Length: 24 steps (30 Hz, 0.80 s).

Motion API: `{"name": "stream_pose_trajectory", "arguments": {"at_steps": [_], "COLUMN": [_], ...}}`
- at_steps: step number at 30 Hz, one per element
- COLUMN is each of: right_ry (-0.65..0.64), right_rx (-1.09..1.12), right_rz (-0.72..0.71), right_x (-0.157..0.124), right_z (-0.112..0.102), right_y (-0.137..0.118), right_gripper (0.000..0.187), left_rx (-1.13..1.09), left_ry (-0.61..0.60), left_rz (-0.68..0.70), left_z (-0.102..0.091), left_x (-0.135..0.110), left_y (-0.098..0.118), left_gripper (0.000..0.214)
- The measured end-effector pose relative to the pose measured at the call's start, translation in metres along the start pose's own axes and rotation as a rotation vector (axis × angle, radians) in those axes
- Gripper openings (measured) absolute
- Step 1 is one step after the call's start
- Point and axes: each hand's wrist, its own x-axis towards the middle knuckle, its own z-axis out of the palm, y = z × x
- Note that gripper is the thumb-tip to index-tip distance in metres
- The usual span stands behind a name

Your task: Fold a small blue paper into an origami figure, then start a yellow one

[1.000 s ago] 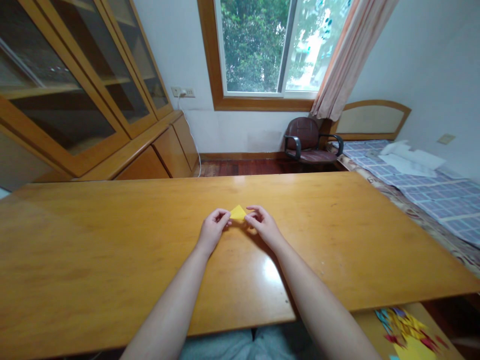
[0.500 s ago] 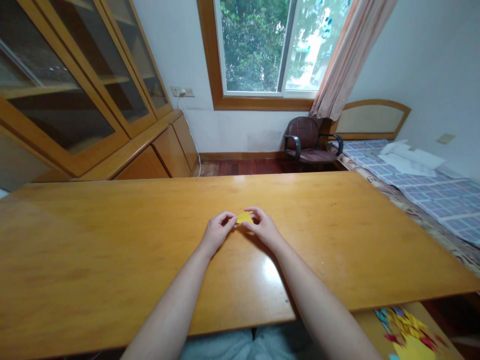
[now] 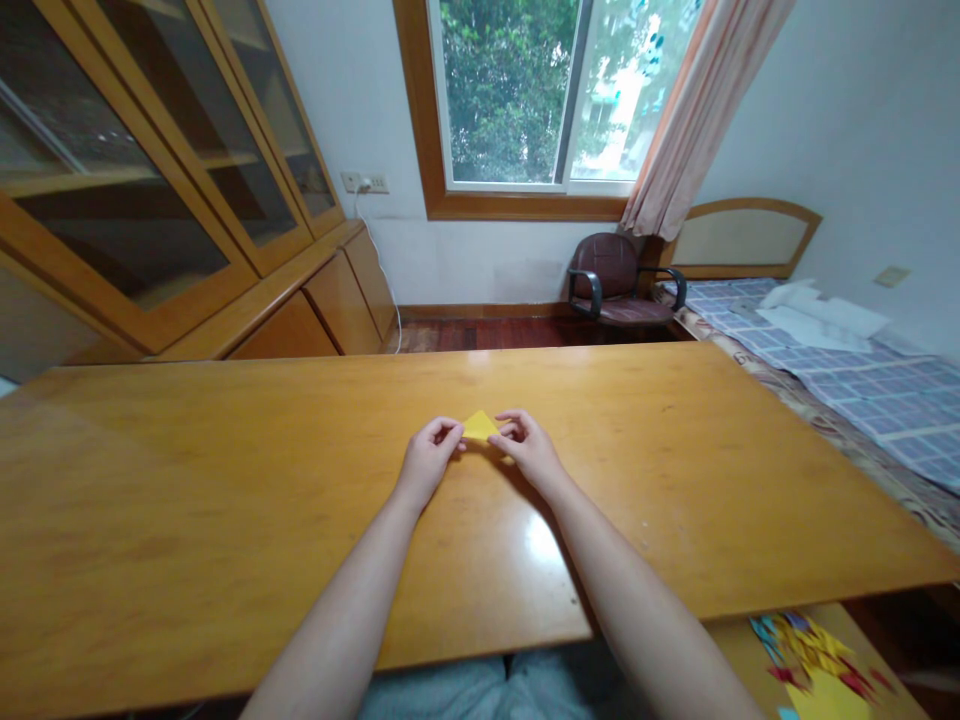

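A small piece of yellow paper (image 3: pixel 480 425), folded into a triangle with one point facing away from me, is held between my hands over the wooden table (image 3: pixel 262 500). My left hand (image 3: pixel 430 457) pinches its left corner between thumb and fingers. At its right corner, my right hand (image 3: pixel 527 449) has its thumb and fingertips closed on the paper, the other fingers curled above. The undersides of the fingers are hidden.
An open drawer (image 3: pixel 727 650) at the lower right holds folded coloured paper pieces (image 3: pixel 814 645) and yellow sheets (image 3: pixel 832 697). Beyond the table stand a brown armchair (image 3: pixel 607 270) and a bed (image 3: pixel 885 390). A glass-door cabinet (image 3: pixel 247 300) lines the left wall.
The yellow paper has turned and now shows as a wider triangle with its point facing away. My left hand has shifted slightly left; the right hand has moved only a little.
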Motion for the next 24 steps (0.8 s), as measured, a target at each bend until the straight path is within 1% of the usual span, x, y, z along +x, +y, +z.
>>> {"name": "stream_pose_trajectory", "arguments": {"at_steps": [6,9,13,16,20,24], "right_ry": [0.048,0.051,0.026,-0.009,-0.052,-0.066], "right_rx": [0.013,0.004,-0.027,-0.053,-0.089,-0.148], "right_rz": [-0.014,-0.031,-0.048,-0.051,-0.059,-0.065], "right_x": [0.0018,0.0016,0.0004,-0.0018,-0.0052,-0.0072], "right_z": [-0.0009,-0.0013,-0.0015,-0.0012,-0.0002,0.0008], "right_y": [-0.0003,0.0004,0.0010,-0.0014,-0.0053,-0.0075], "right_gripper": [0.041,0.040,0.038,0.035,0.033,0.031], "left_rx": [-0.075,-0.081,-0.108,-0.118,-0.050,-0.002], "left_ry": [0.049,0.044,0.019,-0.009,-0.046,-0.030], "left_rz": [-0.025,-0.044,-0.063,-0.046,-0.004,0.021], "left_z": [-0.0008,-0.0001,0.0014,0.0019,0.0013,0.0001], "left_x": [0.0014,0.0011,0.0008,0.0011,0.0015,0.0012], "left_y": [-0.0005,0.0009,0.0022,0.0024,0.0027,0.0038], "left_gripper": [0.039,0.040,0.038,0.036,0.033,0.027]}}
